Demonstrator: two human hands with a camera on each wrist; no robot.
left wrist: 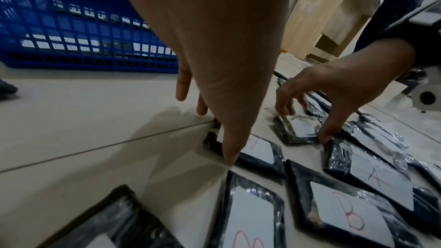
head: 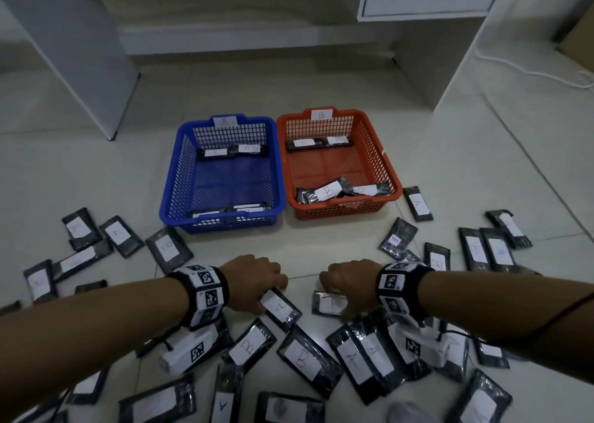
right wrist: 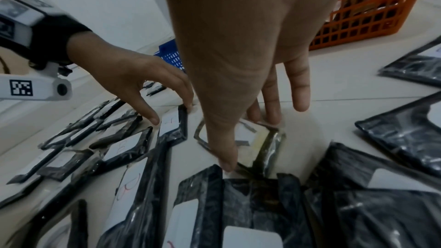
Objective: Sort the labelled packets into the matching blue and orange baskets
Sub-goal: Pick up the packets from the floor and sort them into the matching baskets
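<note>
Both hands reach down onto packets lying on the tiled floor in front of the two baskets.

The left hand (head: 254,282) pinches the edges of a packet marked A (head: 283,308) between thumb and fingers; the right hand (head: 348,282) likewise spans a shiny packet (head: 328,303), thumb on one edge, fingers on the other. Both packets lie flat. The blue basket (head: 180,178) labelled A and the orange basket (head: 390,168) labelled B stand side by side, touching, each holding some packets.

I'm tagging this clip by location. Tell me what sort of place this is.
Probably an indoor room at home or in an office, with the sorting done on the floor: pale floor tiles, white furniture panels standing on them, and a white cable trailing along the floor.
</note>
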